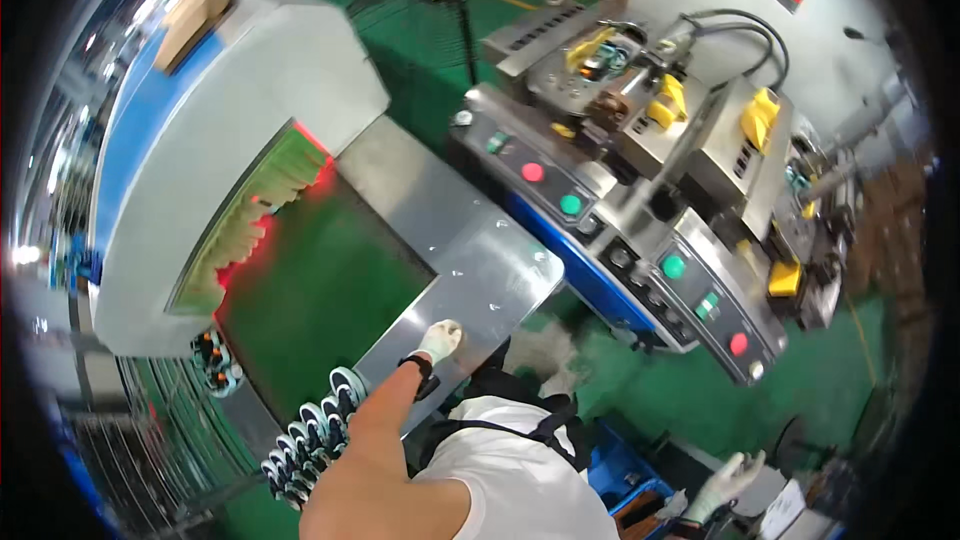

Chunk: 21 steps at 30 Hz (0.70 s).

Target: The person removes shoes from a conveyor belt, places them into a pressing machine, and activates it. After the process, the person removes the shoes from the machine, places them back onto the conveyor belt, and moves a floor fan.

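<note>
Steel conveyor ledge [480, 270]: gloved left hand [440, 340] resting flat.

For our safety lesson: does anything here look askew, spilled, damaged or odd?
Nothing stands out. The left hand rests on the steel plate beside the green belt; the right hand hangs over a blue crate.

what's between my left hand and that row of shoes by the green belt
In the head view, little: the left hand rests on the steel side plate, the shoes lie lower left beside the green belt, and only the person's own bare forearm crosses the stretch between.
</note>
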Tool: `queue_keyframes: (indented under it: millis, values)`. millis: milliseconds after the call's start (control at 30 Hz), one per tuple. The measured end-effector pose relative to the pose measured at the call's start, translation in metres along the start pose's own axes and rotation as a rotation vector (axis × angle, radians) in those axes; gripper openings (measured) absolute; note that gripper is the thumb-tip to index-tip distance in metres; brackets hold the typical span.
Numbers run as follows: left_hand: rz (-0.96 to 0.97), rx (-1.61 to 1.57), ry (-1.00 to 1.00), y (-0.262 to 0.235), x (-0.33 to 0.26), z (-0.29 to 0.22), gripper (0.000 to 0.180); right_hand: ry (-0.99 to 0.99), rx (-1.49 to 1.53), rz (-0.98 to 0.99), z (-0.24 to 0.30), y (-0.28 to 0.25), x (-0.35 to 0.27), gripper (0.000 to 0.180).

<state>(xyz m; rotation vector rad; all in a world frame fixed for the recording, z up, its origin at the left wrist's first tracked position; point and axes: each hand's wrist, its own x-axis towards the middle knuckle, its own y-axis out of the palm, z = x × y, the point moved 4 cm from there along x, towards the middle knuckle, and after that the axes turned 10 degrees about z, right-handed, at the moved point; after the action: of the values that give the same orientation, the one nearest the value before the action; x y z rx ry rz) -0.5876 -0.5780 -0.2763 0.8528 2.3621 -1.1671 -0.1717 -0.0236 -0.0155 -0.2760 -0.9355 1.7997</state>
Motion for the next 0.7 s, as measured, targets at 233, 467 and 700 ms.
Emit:
queue_keyframes:
  millis: [233,467,700]
  values:
    - [-0.457,-0.172,-0.067,-0.158,0.034,0.111,0.021,-0.109,0.001,0.873,0.195,0.246,-0.061,0.065]
    - [-1.075,0.627,-0.201,-0.432,0.063,0.275,0.040,-0.220,-0.295,1.055,0.143,0.292,-0.074,0.052]
    - [-0.305,0.342,-0.743,-0.533,0.161,0.377,0.039,0.324,-0.584,1.217,0.160,0.271,-0.060,0.055]
